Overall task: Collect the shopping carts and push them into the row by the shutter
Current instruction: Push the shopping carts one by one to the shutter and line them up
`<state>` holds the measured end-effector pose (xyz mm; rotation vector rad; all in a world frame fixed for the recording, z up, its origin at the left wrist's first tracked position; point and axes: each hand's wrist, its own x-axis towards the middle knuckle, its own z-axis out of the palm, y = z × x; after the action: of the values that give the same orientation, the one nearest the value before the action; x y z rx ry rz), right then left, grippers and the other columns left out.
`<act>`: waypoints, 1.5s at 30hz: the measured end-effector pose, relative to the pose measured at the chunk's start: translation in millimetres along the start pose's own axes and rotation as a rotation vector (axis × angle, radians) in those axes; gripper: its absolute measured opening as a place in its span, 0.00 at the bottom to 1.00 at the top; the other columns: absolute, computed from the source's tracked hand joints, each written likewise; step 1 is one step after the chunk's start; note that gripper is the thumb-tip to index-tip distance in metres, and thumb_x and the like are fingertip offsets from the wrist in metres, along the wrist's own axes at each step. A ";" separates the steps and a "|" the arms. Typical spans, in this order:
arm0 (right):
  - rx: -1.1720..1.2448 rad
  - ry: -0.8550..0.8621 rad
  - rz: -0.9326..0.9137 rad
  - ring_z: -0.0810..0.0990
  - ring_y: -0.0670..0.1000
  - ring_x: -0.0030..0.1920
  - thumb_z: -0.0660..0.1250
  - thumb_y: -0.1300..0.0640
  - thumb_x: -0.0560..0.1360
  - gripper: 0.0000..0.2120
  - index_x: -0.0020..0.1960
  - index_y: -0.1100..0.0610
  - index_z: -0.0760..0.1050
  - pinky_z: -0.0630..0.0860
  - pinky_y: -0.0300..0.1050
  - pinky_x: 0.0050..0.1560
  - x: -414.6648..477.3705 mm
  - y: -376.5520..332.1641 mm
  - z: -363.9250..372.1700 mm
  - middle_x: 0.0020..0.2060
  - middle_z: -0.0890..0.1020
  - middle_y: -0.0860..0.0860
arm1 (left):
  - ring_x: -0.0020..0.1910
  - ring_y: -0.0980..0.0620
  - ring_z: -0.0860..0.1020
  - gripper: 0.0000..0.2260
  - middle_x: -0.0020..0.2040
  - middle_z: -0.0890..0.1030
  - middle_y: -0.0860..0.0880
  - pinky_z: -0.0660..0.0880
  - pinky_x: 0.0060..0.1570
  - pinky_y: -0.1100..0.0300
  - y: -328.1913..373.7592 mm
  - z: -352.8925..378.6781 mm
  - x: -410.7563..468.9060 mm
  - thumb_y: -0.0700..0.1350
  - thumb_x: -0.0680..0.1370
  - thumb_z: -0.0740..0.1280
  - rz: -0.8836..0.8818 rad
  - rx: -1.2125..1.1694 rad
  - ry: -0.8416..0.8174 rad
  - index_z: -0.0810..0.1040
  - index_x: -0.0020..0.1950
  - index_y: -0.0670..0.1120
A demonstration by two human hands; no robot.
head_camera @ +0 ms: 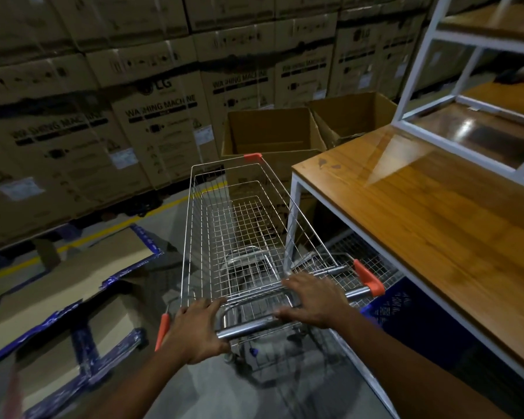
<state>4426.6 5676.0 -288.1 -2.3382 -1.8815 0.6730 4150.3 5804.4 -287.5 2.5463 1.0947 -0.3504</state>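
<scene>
A silver wire shopping cart (239, 225) with orange corner guards stands right in front of me, its basket empty. My left hand (194, 331) grips the left part of the metal handle bar (248, 328), fingers over the top and thumb underneath. My right hand (312, 300) lies over the right part of the bar with its fingers spread and stretched forward. The cart's right side runs close beside a white table leg (292, 219). No shutter and no row of carts are in view.
A wooden-topped table (436, 225) with a white frame stands at the right, with wire mesh and a blue crate (394, 300) under it. Open cardboard boxes (270, 131) sit ahead of the cart. Stacked washing machine cartons (103, 110) wall the left and back. Blue pallets with cardboard (61, 297) lie on the left floor.
</scene>
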 end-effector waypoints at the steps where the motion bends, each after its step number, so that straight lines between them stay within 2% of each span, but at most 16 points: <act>1: 0.015 0.005 0.014 0.57 0.51 0.79 0.41 0.12 0.61 0.54 0.79 0.41 0.57 0.55 0.68 0.75 -2.4 -3.0 4.0 0.80 0.58 0.46 | 0.71 0.49 0.68 0.49 0.73 0.69 0.51 0.62 0.73 0.43 -2.9 1.7 -2.5 0.71 0.62 0.65 0.008 0.001 0.002 0.54 0.80 0.59; 4: 0.030 0.012 0.054 0.59 0.51 0.78 0.43 0.13 0.63 0.51 0.77 0.40 0.60 0.56 0.69 0.74 -11.9 -15.8 13.4 0.79 0.61 0.45 | 0.71 0.49 0.67 0.48 0.72 0.69 0.51 0.61 0.73 0.44 -12.1 4.2 -12.1 0.70 0.63 0.66 0.035 0.014 -0.004 0.54 0.80 0.59; 8: -0.025 0.024 0.085 0.62 0.50 0.77 0.42 0.15 0.65 0.49 0.77 0.41 0.61 0.62 0.64 0.73 -33.7 -42.4 19.6 0.78 0.63 0.45 | 0.73 0.47 0.66 0.48 0.74 0.67 0.49 0.60 0.74 0.43 -25.0 7.1 -29.9 0.70 0.64 0.67 0.082 0.005 -0.018 0.54 0.81 0.58; 13: -0.033 0.056 0.155 0.62 0.49 0.77 0.35 0.15 0.63 0.52 0.78 0.41 0.60 0.64 0.62 0.72 -72.5 -76.9 31.3 0.78 0.62 0.45 | 0.70 0.45 0.67 0.48 0.71 0.68 0.48 0.61 0.73 0.42 -32.7 17.0 -62.2 0.68 0.63 0.68 0.125 0.008 -0.018 0.54 0.80 0.58; 17: -0.027 0.082 0.232 0.61 0.49 0.77 0.32 0.15 0.61 0.55 0.78 0.42 0.61 0.67 0.57 0.69 -108.1 -102.8 47.1 0.77 0.64 0.45 | 0.74 0.43 0.64 0.49 0.75 0.65 0.46 0.60 0.74 0.42 -36.3 32.2 -91.6 0.68 0.62 0.65 0.129 0.058 -0.035 0.53 0.81 0.57; 20: -0.039 0.082 0.287 0.59 0.48 0.78 0.37 0.16 0.64 0.51 0.79 0.42 0.58 0.67 0.58 0.70 -132.5 -116.5 66.5 0.79 0.61 0.44 | 0.73 0.44 0.65 0.48 0.73 0.66 0.48 0.60 0.73 0.44 -38.0 41.9 -117.4 0.69 0.61 0.61 0.166 0.106 -0.029 0.54 0.80 0.57; 24: -0.034 0.079 0.338 0.55 0.47 0.79 0.41 0.17 0.67 0.48 0.79 0.41 0.58 0.66 0.59 0.72 -168.2 -127.9 95.1 0.80 0.58 0.43 | 0.71 0.45 0.66 0.42 0.70 0.68 0.48 0.60 0.70 0.47 -35.3 55.6 -157.5 0.67 0.64 0.64 0.228 0.097 0.005 0.60 0.77 0.57; 27: -0.027 0.098 0.346 0.54 0.46 0.79 0.47 0.20 0.72 0.41 0.78 0.41 0.58 0.68 0.57 0.70 -199.1 -138.4 118.0 0.80 0.58 0.43 | 0.76 0.45 0.61 0.45 0.74 0.66 0.47 0.58 0.72 0.44 -36.5 74.3 -184.5 0.67 0.63 0.63 0.253 0.106 0.009 0.58 0.79 0.55; 31: -0.031 0.117 0.373 0.52 0.46 0.80 0.46 0.20 0.70 0.43 0.79 0.41 0.57 0.67 0.53 0.70 -244.4 -161.8 150.2 0.80 0.57 0.42 | 0.80 0.43 0.55 0.48 0.78 0.62 0.46 0.55 0.75 0.41 -42.0 103.9 -224.1 0.69 0.61 0.59 0.285 0.122 0.020 0.56 0.81 0.55; 36: 0.027 0.113 0.381 0.53 0.50 0.80 0.42 0.17 0.66 0.51 0.80 0.45 0.55 0.59 0.52 0.77 -305.8 -199.1 203.2 0.80 0.57 0.46 | 0.75 0.43 0.64 0.48 0.72 0.68 0.47 0.58 0.74 0.41 -53.9 139.3 -283.8 0.66 0.62 0.63 0.314 0.187 -0.021 0.54 0.81 0.55; 41: 0.073 0.170 0.412 0.60 0.53 0.76 0.50 0.19 0.69 0.46 0.79 0.45 0.60 0.64 0.51 0.72 -358.6 -235.7 258.9 0.75 0.64 0.49 | 0.71 0.46 0.66 0.46 0.69 0.69 0.51 0.59 0.73 0.44 -71.3 172.9 -339.5 0.67 0.60 0.64 0.347 0.205 -0.045 0.56 0.78 0.61; 45: 0.035 0.176 0.444 0.62 0.56 0.74 0.50 0.20 0.70 0.44 0.78 0.45 0.60 0.69 0.54 0.68 -389.1 -267.6 277.8 0.75 0.65 0.53 | 0.70 0.46 0.66 0.47 0.69 0.69 0.50 0.60 0.73 0.45 -81.1 177.1 -379.7 0.65 0.61 0.66 0.394 0.200 -0.038 0.56 0.78 0.59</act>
<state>4017.3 5315.5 -340.1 -2.7130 -1.2788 0.5002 3820.0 5537.8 -331.2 2.8365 0.5452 -0.4172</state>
